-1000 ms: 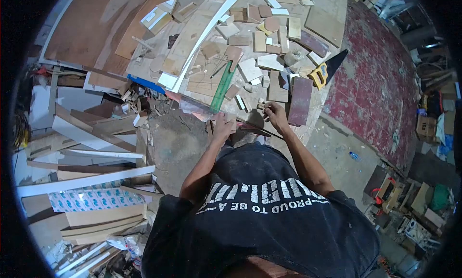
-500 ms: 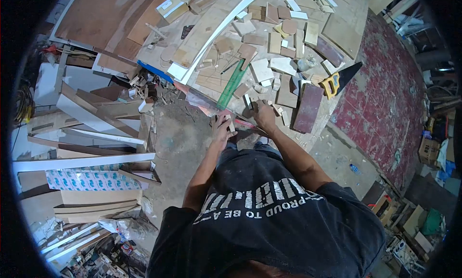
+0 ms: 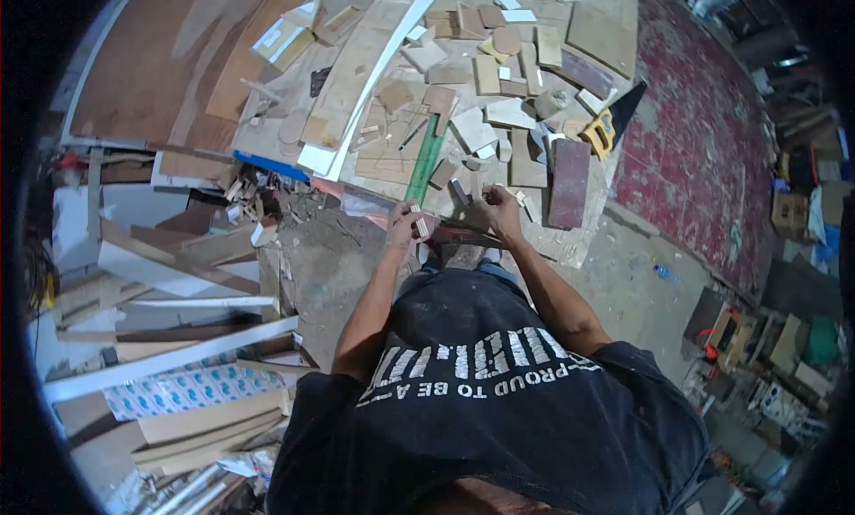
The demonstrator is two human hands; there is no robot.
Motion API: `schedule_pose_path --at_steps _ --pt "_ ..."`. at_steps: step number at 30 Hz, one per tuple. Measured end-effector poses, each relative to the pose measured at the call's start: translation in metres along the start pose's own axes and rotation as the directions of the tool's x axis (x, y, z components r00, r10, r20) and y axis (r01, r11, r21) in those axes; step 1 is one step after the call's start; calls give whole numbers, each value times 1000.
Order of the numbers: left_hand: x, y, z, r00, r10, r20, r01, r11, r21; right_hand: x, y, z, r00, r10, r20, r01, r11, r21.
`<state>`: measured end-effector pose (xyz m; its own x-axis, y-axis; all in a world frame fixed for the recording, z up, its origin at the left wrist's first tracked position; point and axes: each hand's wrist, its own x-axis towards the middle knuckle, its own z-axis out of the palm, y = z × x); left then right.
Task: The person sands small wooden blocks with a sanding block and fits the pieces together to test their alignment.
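Near the front edge of the workbench, my left hand [image 3: 403,227] is closed around small wooden pieces [image 3: 421,224] with pale, layered-looking edges. My right hand [image 3: 501,216] is just to the right, over the bench edge, its fingers bent together; what they hold, if anything, I cannot make out. A small block [image 3: 459,192] lies left of the right fingertips. Above the left hand, a green ruler [image 3: 428,159] points away from me over a pencil-marked board [image 3: 383,163]. A pencil [image 3: 412,134] rests left of the ruler.
A dark red block [image 3: 568,183] and a yellow-handled handsaw [image 3: 603,134] lie on the right of the bench. Wood offcuts [image 3: 511,114] cover its middle. A long white strip [image 3: 374,78] runs along the left. Stacked boards [image 3: 205,337] stand on the floor at left.
The view has shifted a little. My right hand has risen slightly from the small blocks, with its fingers drawn together. My left hand still holds the wooden pieces.
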<state>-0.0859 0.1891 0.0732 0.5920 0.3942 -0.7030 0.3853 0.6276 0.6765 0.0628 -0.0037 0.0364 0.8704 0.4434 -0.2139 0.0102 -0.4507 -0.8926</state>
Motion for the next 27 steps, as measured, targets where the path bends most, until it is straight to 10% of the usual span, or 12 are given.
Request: schedule_pose_path --at_steps 2,9,18,27 --pt "15 9 1 992 -51 118 51 999 -1 -6 -1 0 993 114 13 -113 949 296" --pt "18 36 36 854 -130 504 124 991 46 -59 -39 -6 976 219 -4 -195 878 437" --pt "-14 53 68 653 -59 755 382 887 -260 -102 -107 -16 941 -59 -334 58 998 -11" --pt "-55 88 109 616 160 771 177 926 -334 -102 -143 -49 868 -352 -349 297 934 -201"
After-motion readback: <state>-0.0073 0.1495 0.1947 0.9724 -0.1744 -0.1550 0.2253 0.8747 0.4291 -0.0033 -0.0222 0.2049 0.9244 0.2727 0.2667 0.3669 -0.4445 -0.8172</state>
